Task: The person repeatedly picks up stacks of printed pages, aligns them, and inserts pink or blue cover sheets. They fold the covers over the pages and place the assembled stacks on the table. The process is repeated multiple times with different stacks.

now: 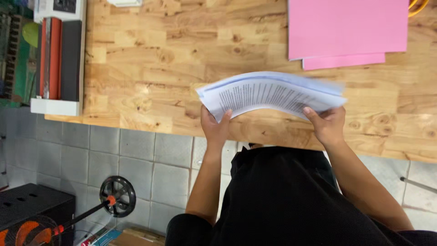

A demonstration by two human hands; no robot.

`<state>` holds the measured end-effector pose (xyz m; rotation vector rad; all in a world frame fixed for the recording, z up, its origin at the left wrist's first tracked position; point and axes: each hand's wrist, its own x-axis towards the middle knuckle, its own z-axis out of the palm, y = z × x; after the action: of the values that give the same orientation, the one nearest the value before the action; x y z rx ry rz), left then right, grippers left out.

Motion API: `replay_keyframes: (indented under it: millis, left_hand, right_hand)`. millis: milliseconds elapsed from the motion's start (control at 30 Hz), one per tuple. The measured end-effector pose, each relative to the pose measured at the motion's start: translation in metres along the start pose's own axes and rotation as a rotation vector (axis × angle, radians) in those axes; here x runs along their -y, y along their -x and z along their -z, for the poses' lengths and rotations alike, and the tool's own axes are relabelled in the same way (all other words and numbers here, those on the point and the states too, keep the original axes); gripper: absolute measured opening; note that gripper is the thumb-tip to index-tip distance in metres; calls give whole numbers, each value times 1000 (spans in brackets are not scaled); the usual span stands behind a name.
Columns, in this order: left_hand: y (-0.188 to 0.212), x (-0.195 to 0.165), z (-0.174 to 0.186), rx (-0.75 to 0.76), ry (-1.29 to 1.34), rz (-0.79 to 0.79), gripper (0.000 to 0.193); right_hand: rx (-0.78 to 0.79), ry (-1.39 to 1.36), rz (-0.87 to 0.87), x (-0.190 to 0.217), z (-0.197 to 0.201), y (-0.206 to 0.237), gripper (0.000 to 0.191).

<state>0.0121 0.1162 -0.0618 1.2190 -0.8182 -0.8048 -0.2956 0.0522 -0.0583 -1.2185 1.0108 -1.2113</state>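
1. The left hand [215, 129] is gripping the near left corner of the papers [271, 94], thumb on top and fingers curled under the stack.
2. The right hand [327, 125] is closing on the near right corner in the same way, thumb pressing down on the top sheet. Both hands are full; neither is spread open.
3. The papers are sitting directly ahead of the hands, just beyond the fingertips and raised over the near edge of the table [154, 73]. Whether the far edge is touching the wood I cannot tell.
4. The stack's long axis is running left to right, spanning from one hand to the other. It is bowing upward in the middle, with the ends dipping toward each grip, and the right end is blurring a little.
5. Neither hand is nearer than the other; each is taking one end, so the stack is hanging evenly between them.
6. Moving outward, pink sheets [348, 27] are lying flat on the table, well beyond the papers and off to the right, apart from them.
7. At the far left, a white machine [57, 57] with red and grey rollers is resting on the table's corner, well clear of both hands.
8. Below the table edge, a grey tiled floor [136, 155] is showing, with a small black wheel [118, 196] on a rod standing near the lower left.
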Motion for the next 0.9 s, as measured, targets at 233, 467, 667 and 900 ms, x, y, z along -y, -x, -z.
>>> replay_keyframes:
  millis: [233, 467, 667, 900]
  left_hand:
    - [-1, 19, 50, -34, 79, 128, 27]
    - [16, 14, 33, 127, 83, -35, 32]
    - [-7, 12, 40, 250, 38, 123, 44]
    - [-12, 18, 20, 9, -31, 6, 43]
  right_hand:
    - [-69, 90, -101, -19, -31, 28, 26]
    - [-93, 203, -82, -5, -20, 57, 25]
    - [-157, 185, -124, -10, -29, 54, 26]
    - [-341, 255, 135, 2, -60, 47, 30]
